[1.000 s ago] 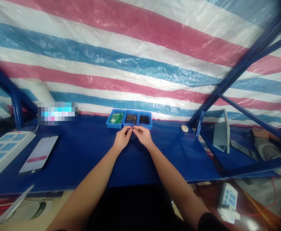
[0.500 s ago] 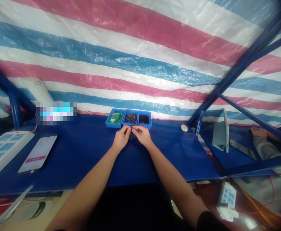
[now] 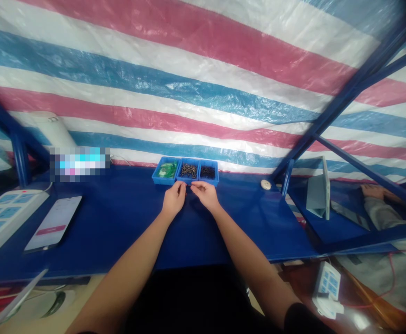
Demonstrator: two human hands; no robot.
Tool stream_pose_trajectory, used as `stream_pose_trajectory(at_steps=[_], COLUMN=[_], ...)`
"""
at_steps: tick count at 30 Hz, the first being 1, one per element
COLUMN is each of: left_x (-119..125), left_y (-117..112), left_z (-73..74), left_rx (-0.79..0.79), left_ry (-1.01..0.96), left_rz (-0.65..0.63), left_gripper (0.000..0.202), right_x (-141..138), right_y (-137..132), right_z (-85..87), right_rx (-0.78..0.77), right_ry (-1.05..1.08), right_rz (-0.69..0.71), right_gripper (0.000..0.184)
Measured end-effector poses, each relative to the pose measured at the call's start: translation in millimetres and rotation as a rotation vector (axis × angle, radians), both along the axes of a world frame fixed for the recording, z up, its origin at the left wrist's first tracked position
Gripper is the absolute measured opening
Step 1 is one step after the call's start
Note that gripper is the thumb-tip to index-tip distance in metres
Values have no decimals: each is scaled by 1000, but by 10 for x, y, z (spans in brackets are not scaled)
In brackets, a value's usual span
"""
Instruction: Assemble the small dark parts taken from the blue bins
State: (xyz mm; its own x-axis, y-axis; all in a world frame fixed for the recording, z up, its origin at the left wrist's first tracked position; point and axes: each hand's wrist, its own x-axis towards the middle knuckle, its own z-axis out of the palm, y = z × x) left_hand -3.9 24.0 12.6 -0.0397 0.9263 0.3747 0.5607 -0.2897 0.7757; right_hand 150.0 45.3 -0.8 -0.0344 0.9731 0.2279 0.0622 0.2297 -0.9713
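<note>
My left hand (image 3: 174, 198) and my right hand (image 3: 206, 195) are close together above the blue table, just in front of three small blue bins. Fingers of both hands are pinched, with a tiny piece between them, too small to name. The left bin (image 3: 157, 181) holds a green plastic packet (image 3: 167, 170). Small brass-and-dark parts (image 3: 189, 170) fill the middle bin (image 3: 188, 179), and black parts (image 3: 207, 172) lie in the right bin (image 3: 217, 173). My fingertips are near the bins' front edges.
A phone (image 3: 53, 223) and a white power strip (image 3: 4, 222) lie on the table (image 3: 119, 232) at left. A round cream-coloured object (image 3: 266, 184) sits at right. Beyond blue frame bars stand a tablet (image 3: 319, 190) and another person's hand (image 3: 373, 190). Striped sheeting hangs behind.
My hands have drawn slightly apart, the left one shifting a little left, so a small gap shows between the fingertips. The bins have stayed in place.
</note>
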Motion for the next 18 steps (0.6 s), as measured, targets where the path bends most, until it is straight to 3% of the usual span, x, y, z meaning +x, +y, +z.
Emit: stream_pose_trajectory(at_steps=[8, 12, 15, 18], left_x=[-3, -30, -57, -71], left_y=[-7, 0, 23, 42], left_z=[4, 1, -8, -16], left_rx=[18, 11, 9, 10], left_ry=[-11, -70, -130, -166], left_rz=[49, 151, 244, 279], left_gripper=[31, 32, 31, 29], right_x=[-83, -49, -16, -12], right_y=[30, -31, -75, -101], right_z=[47, 15, 14, 30], right_rx=[48, 223, 320, 316], right_ry=[129, -244, -502, -631], right_rz=[118, 86, 57, 110], right_gripper=[57, 24, 20, 19])
